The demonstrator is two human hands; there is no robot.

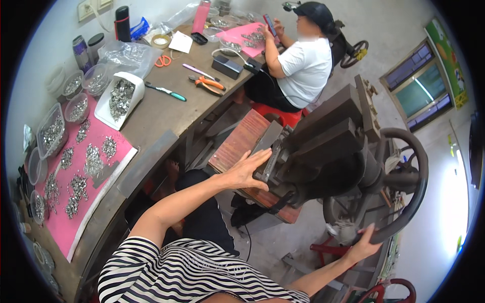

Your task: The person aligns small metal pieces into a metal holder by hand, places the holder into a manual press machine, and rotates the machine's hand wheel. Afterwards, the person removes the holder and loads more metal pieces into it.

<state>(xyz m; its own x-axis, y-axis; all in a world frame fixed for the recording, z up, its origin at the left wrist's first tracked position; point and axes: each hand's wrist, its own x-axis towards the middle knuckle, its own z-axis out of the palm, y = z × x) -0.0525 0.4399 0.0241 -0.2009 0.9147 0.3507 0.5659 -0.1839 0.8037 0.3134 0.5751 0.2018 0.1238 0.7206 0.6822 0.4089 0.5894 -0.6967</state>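
Observation:
A dark, heavy hand press (323, 151) stands in front of me on the right, with a large black handwheel (421, 177) at its side. My left hand (246, 170) lies with fingers stretched out against the metal block (274, 156) at the foot of the press. Its thumb is apart from the fingers, and nothing shows in its grasp. Low on the right, my right hand (366, 245) is closed round the lower rim of the handwheel. Beside my left hand is a worn reddish wooden board (240, 137). Whatever lies under my left palm is hidden.
On the bench (166, 113) at left, a pink cloth (108, 187) carries several piles of small metal parts. Nearby are a white scoop (103, 108), plastic tubs, a toothbrush (165, 91) and pliers (207, 85). Beyond, a co-worker (305, 63) sits holding a phone (270, 24).

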